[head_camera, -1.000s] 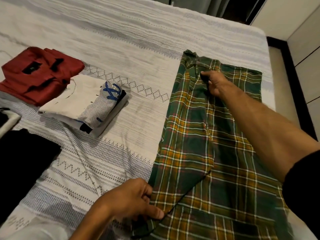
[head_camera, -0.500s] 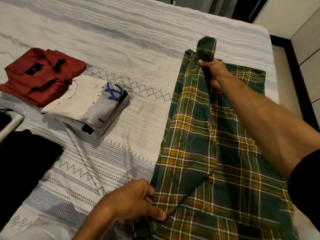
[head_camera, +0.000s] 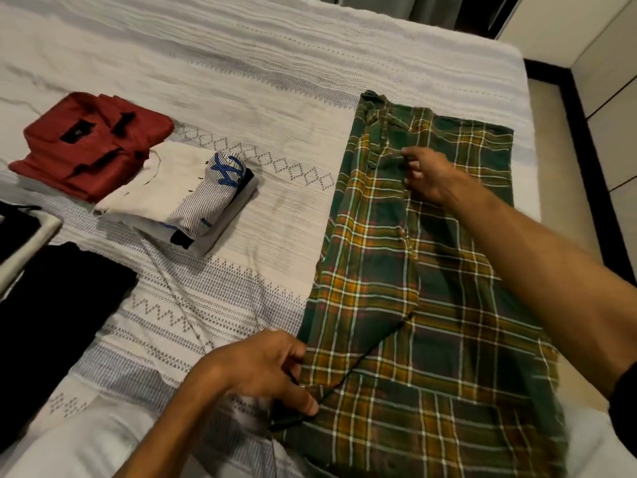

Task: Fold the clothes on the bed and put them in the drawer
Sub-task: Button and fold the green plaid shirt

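Note:
A green and yellow plaid shirt lies flat on the right side of the bed, one side folded in over its middle. My left hand grips the shirt's near left edge, thumb on top of the cloth. My right hand reaches across to the far end and pinches the folded-in sleeve near the collar, holding it low against the shirt.
A folded red shirt and a folded stack with a white and a striped garment lie at the left. Black clothing lies at the near left. The bed's right edge meets a strip of floor and pale cabinet fronts.
Half a second ago my right hand held the sleeve cuff raised above the shirt; now it has brought the sleeve down onto the shirt. My left hand keeps its hold on the near edge.

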`<state>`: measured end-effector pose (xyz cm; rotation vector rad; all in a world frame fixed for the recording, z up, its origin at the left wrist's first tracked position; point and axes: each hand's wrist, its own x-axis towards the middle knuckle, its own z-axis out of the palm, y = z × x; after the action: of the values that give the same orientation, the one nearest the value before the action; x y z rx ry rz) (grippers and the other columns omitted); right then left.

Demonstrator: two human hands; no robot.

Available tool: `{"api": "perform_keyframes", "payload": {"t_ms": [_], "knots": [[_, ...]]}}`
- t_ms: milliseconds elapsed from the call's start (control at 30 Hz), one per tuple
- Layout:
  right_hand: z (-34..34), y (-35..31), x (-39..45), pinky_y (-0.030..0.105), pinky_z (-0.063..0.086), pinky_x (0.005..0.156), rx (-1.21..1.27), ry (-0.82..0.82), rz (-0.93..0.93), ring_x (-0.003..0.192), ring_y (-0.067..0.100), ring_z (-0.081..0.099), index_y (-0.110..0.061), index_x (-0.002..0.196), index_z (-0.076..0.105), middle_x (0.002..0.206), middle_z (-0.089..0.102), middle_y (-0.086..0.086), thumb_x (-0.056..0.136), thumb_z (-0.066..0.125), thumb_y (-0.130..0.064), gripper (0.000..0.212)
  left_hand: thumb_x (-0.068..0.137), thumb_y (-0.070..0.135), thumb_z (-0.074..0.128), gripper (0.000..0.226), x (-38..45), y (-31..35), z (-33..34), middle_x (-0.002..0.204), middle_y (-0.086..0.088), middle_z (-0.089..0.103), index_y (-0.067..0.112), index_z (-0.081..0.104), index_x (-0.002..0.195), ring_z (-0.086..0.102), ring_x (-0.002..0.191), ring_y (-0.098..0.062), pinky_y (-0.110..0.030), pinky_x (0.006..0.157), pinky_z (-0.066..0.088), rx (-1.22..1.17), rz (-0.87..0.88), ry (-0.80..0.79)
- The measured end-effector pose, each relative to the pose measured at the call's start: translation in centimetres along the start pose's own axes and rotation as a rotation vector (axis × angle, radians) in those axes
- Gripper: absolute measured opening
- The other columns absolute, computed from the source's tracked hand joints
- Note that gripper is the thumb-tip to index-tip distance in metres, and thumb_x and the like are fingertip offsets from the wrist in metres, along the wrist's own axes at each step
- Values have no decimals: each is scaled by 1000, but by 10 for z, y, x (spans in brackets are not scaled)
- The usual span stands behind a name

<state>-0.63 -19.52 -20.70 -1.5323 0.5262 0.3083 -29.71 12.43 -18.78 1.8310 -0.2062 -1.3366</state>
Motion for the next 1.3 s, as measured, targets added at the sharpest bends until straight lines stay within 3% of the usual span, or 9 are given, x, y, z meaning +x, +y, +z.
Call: {"api": "perform_keyframes", "payload": {"t_ms": [133, 267, 367, 600, 733, 900, 1000, 1100, 1300], "knots": [[-30, 30, -52, 26, 61, 66, -46, -84, 0, 76, 17, 75, -10, 110, 70, 94, 74, 9, 102, 64, -23, 17, 82, 26, 90, 27, -5, -2, 6, 103, 2, 79, 18, 76, 103, 75, 97, -15, -38, 89, 61, 80, 91, 44], [-57, 74, -121, 29, 62, 79, -348, -46, -157, 96, 20, 76, -16, 115, 69, 104, 77, 4, 104, 62, -24, 16, 86, 19, 86, 13, -10, -7, 10, 93, 2, 78, 26, 77, 92, 75, 91, -16, -26, 78, 59, 20, 150, 50], [-73, 109, -175, 26, 54, 89, -695, 32, -421, 103, 7, 67, -26, 118, 68, 111, 71, -8, 103, 63, -30, 16, 91, 33, 81, 10, -19, -8, 13, 90, -1, 76, 26, 75, 94, 72, 85, -17, -30, 77, 55, 53, 150, 86], [-72, 158, -246, 46, 41, 118, -951, 6, -578, 138, 19, 47, -26, 154, 41, 153, 50, 3, 108, 48, -44, 50, 103, 24, 65, 17, -40, -23, 14, 98, -12, 78, 11, 73, 110, 70, 77, -20, -24, 62, 57, -93, 154, 493], [-59, 185, -268, 44, 21, 127, -1056, 14, -612, 156, 20, 25, -29, 162, 29, 169, 29, 0, 108, 43, -49, 59, 102, 20, 67, 10, -39, -31, 27, 91, -10, 78, 12, 73, 103, 68, 78, -21, -40, 77, 58, -67, 151, 736], [-53, 210, -275, 43, 1, 128, -1236, 38, -618, 161, 23, 9, -22, 164, 24, 173, 16, 2, 108, 40, -50, 64, 100, 29, 70, 7, -42, -38, 58, 101, 6, 77, 24, 73, 102, 71, 95, -11, -43, 93, 59, 121, 168, 777], [-47, 209, -282, 47, 7, 129, -1202, 36, -606, 159, 26, 15, -22, 162, 30, 172, 22, 5, 107, 46, -46, 62, 98, 42, 69, 18, -44, -39, 74, 107, 6, 75, 28, 71, 109, 71, 99, -13, -43, 92, 60, 61, 181, 733], [-35, 210, -296, 49, 23, 128, -1129, 59, -658, 154, 25, 28, -22, 160, 34, 167, 32, 6, 103, 57, -39, 63, 79, 56, 84, 53, -47, -40, 87, 117, 9, 71, 30, 64, 121, 70, 104, -8, -24, 84, 59, 60, 168, 658], [-4, 201, -308, 52, 42, 114, -1300, 55, -1178, 139, 30, 47, -26, 149, 49, 152, 49, 9, 95, 71, -28, 59, 76, 48, 91, 64, -27, -42, 118, 103, 8, 69, 23, 48, 118, 71, 87, -11, -23, 69, 59, 21, 118, 952]]}}
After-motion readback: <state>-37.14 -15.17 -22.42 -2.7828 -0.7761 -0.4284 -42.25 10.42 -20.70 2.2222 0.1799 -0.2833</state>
